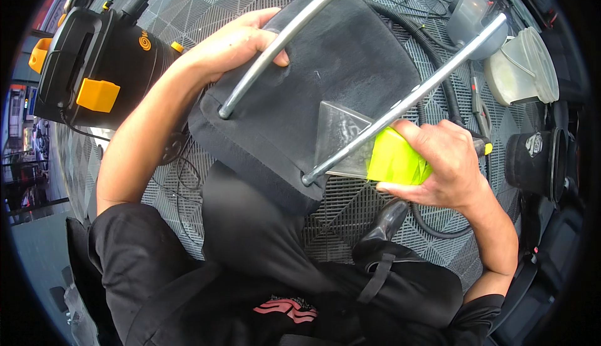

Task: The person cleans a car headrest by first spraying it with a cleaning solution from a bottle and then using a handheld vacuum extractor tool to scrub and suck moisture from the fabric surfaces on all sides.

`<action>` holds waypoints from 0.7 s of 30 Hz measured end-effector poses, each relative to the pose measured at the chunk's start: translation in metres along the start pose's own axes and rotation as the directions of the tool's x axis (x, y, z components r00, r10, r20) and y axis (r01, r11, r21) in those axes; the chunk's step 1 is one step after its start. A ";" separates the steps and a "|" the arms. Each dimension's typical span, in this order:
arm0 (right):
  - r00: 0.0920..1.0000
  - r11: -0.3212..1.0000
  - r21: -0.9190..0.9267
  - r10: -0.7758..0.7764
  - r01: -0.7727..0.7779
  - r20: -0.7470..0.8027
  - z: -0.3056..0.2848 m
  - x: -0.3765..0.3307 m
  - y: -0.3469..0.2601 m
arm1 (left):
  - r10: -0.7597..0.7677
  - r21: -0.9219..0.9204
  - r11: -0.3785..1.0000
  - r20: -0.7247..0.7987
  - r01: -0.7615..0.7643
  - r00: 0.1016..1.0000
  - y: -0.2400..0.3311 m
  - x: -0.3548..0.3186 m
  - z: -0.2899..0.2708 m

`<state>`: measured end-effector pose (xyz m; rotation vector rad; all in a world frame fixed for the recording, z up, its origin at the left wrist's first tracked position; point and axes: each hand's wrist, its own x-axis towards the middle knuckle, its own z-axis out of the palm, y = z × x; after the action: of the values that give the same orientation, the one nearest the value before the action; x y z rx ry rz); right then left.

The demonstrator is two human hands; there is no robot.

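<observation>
Four containers we can notice around our two hands. At the far left stands the black drum of a vacuum cleaner (116,89) with yellow clips; its walls are opaque, so we cannot see what is inside. Next, our left hand (238,42) grips the left edge of a dark fabric headrest (357,52), the thumb lying on its face beneath one metal post (297,22). This headrest is in the middle, above our knees, with both posts pointing up and away from us. Further right, a clear flat nozzle (338,138) lies against its fabric, passing under the second post (432,81), and our right hand (444,164) is closed around the nozzle's lime-green part (394,158). Behind the hand, a black hose (441,64) runs over the grey grid floor (328,224). To the right we see a clear plastic container (465,15), then a whitish translucent bucket (510,77) with a handle, and nearer a black bucket (529,161); the contents of these three we cannot tell.
</observation>
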<state>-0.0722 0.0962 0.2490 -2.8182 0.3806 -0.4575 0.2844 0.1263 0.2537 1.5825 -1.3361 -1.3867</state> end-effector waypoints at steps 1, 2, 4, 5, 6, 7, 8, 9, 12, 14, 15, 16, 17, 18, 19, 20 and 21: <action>1.000 1.000 0.010 0.004 -0.004 -0.011 0.001 0.001 0.000 | 0.030 0.064 0.997 -0.010 -0.030 0.999 -0.003 0.000 -0.001; 1.000 1.000 0.020 0.009 -0.008 -0.022 0.002 0.002 0.000 | 0.061 0.129 0.990 -0.019 -0.058 0.998 -0.007 0.001 -0.003; 0.999 0.999 0.029 0.023 -0.022 -0.037 0.004 0.002 -0.001 | 0.149 0.266 0.954 -0.010 -0.141 0.989 -0.008 0.002 -0.002; 0.999 0.999 0.028 0.033 -0.032 -0.041 0.005 0.002 -0.003 | 0.205 0.336 0.921 0.009 -0.196 0.979 -0.005 0.001 0.000; 0.998 0.999 0.028 0.043 -0.042 -0.045 0.005 0.002 -0.004 | 0.259 0.402 0.881 0.033 -0.250 0.965 -0.003 0.002 0.001; 0.998 0.998 0.010 0.058 -0.057 -0.039 0.004 0.001 -0.004 | 0.275 0.416 0.866 0.067 -0.278 0.959 -0.003 0.003 -0.002; 0.997 0.997 -0.007 0.072 -0.072 -0.032 0.003 0.000 -0.004 | 0.236 0.422 0.874 0.066 -0.241 0.970 -0.002 0.001 -0.005; 0.996 0.996 -0.024 0.086 -0.087 -0.025 0.002 -0.002 -0.004 | 0.195 0.429 0.880 0.064 -0.204 0.979 0.001 -0.003 -0.007; 0.992 0.993 -0.037 0.108 -0.111 -0.058 0.000 -0.004 0.003 | 0.147 0.424 0.895 0.021 -0.142 0.989 0.001 -0.010 -0.011; 0.990 0.992 -0.051 0.109 -0.113 -0.087 0.001 -0.002 0.009 | 0.182 0.422 0.892 -0.012 -0.160 0.983 -0.009 -0.012 -0.014; 0.989 0.992 -0.058 0.108 -0.114 -0.101 0.000 -0.001 0.012 | 0.182 0.407 0.899 -0.009 -0.162 0.983 -0.010 -0.014 -0.015; 0.986 0.992 -0.041 0.111 -0.117 -0.123 0.000 0.001 0.017 | 0.181 0.391 0.906 -0.009 -0.163 0.983 -0.010 -0.016 -0.017; 0.983 0.993 -0.023 0.115 -0.120 -0.146 -0.001 0.002 0.021 | 0.181 0.376 0.912 -0.010 -0.164 0.984 -0.011 -0.018 -0.019; 0.979 0.993 -0.003 0.114 -0.117 -0.171 -0.002 0.005 0.023 | 0.154 0.350 0.925 0.000 -0.145 0.988 -0.012 -0.020 -0.022; 0.974 0.994 0.016 0.113 -0.112 -0.196 -0.003 0.008 0.026 | 0.128 0.326 0.937 0.012 -0.125 0.992 -0.013 -0.021 -0.026; 0.974 0.993 0.025 0.114 -0.111 -0.195 -0.004 0.010 0.027 | 0.103 0.302 0.947 0.024 -0.105 0.994 -0.013 -0.021 -0.029; 0.974 0.993 0.033 0.116 -0.112 -0.195 -0.005 0.011 0.029 | 0.067 0.289 0.955 0.026 -0.072 0.997 -0.011 -0.022 -0.029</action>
<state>-0.0703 0.0652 0.2480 -2.7198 0.5701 -0.7123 0.3166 0.1461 0.2576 1.6943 -1.6487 -1.2046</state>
